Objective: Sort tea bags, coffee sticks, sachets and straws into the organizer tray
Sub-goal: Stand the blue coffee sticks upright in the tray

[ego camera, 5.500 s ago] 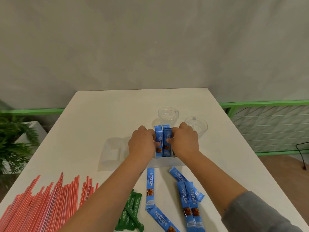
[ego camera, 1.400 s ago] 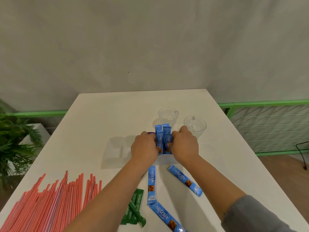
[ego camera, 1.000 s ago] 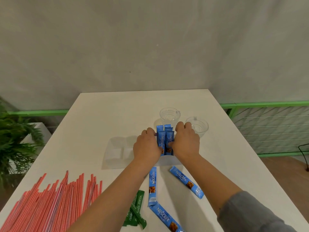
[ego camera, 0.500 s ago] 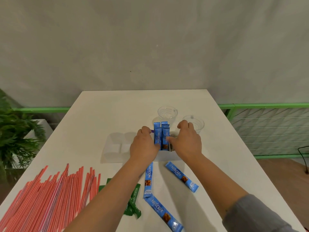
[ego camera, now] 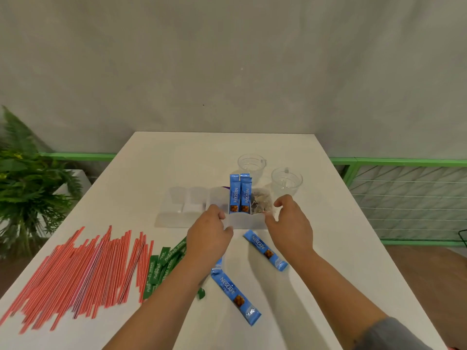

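A translucent organizer tray (ego camera: 177, 218) stands mid-table. Blue coffee sticks (ego camera: 239, 193) stand upright in one of its right compartments, with tea bags (ego camera: 261, 203) in the compartment to their right. My left hand (ego camera: 211, 236) and my right hand (ego camera: 290, 226) hover just in front of the tray, fingers loosely curled, holding nothing. Loose blue coffee sticks lie on the table, one (ego camera: 265, 250) under my right wrist and one (ego camera: 235, 294) nearer me. Green sachets (ego camera: 164, 263) and a spread of red straws (ego camera: 83, 266) lie to the left.
Two clear plastic cups (ego camera: 251, 165) (ego camera: 286, 180) stand behind the tray. The white table (ego camera: 164, 160) ends at a grey wall. A potted plant (ego camera: 22, 178) is off the left edge and a green railing (ego camera: 404, 162) off the right.
Both hands let go of the upright coffee sticks and drew back toward me, uncovering the tea bags. Since the earliest frame, two loose sticks have left the table.
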